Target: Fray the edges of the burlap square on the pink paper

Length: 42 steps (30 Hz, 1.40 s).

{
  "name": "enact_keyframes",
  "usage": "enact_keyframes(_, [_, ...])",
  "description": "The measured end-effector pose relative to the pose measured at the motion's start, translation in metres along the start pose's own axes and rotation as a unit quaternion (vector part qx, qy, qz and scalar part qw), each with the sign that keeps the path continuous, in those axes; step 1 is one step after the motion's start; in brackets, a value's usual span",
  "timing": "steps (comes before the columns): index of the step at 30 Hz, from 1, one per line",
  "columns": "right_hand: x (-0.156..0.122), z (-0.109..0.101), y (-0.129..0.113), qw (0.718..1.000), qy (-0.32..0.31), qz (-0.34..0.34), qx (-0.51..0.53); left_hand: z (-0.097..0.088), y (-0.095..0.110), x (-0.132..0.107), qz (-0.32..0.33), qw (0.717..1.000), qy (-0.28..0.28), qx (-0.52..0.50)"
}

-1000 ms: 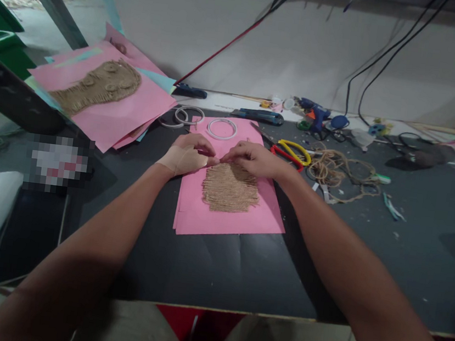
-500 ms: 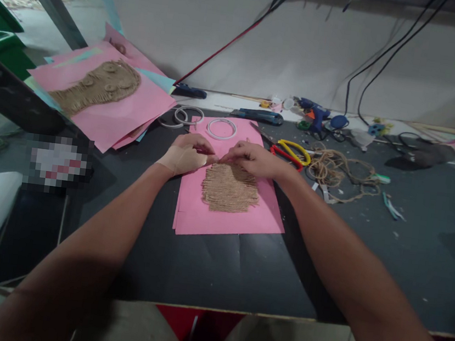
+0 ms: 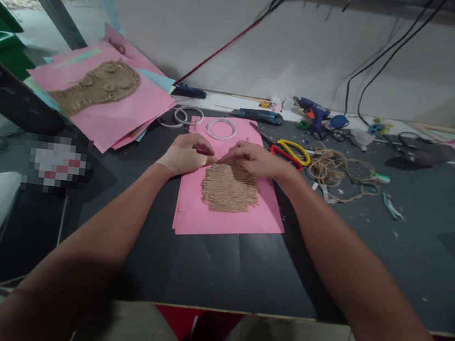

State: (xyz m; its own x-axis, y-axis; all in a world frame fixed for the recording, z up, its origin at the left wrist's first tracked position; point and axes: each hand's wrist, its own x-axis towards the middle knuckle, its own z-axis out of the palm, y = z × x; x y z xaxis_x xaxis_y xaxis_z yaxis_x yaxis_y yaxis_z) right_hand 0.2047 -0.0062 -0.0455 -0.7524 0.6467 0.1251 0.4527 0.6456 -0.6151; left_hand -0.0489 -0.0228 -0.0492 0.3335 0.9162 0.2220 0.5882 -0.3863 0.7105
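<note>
My left hand (image 3: 185, 155), with a beige bandage around the wrist, and my right hand (image 3: 253, 160) meet fingertip to fingertip above a patch of laid jute strands (image 3: 230, 190). Both appear to pinch a thin jute strand (image 3: 214, 159) between them, though it is barely visible. The patch lies on a stack of pink paper (image 3: 229, 223). Just above my hands, a white ring (image 3: 221, 129) rests on the same paper.
A larger jute piece (image 3: 96, 87) lies on pink sheets (image 3: 139, 110) at the upper left. To the right are red-and-yellow-handled scissors (image 3: 291, 153), loose twine (image 3: 335, 170) and a blue glue gun (image 3: 315, 114). More rings (image 3: 187, 116) sit near the paper. Cables hang along the wall behind.
</note>
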Motion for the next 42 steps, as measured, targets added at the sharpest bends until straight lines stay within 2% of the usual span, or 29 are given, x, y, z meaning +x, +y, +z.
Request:
enact_keyframes(4, [-0.0003,-0.0002,-0.0017,1.0,0.012,0.012,0.023,0.0008,-0.0002,-0.0006,-0.003,1.0,-0.001,-0.011])
enact_keyframes(9, [-0.0027,0.0024,-0.0048,0.985,0.093,0.094,0.109,0.0005,0.0003,-0.0006,-0.009,1.0,0.001,-0.006])
enact_keyframes(12, [-0.0036,0.0047,-0.0049,0.977,0.115,0.109,0.143,0.0005,0.0006,-0.0008,-0.005,1.0,0.002,-0.003])
enact_keyframes(27, [-0.0032,0.0069,-0.0008,0.963,0.109,0.107,0.224,-0.0001,0.0017,-0.001,-0.007,1.0,-0.003,-0.011])
enact_keyframes(42, [-0.003,0.0048,-0.0017,0.962,0.112,0.136,0.208,0.0002,0.0003,0.0001,-0.016,1.0,-0.002,-0.006])
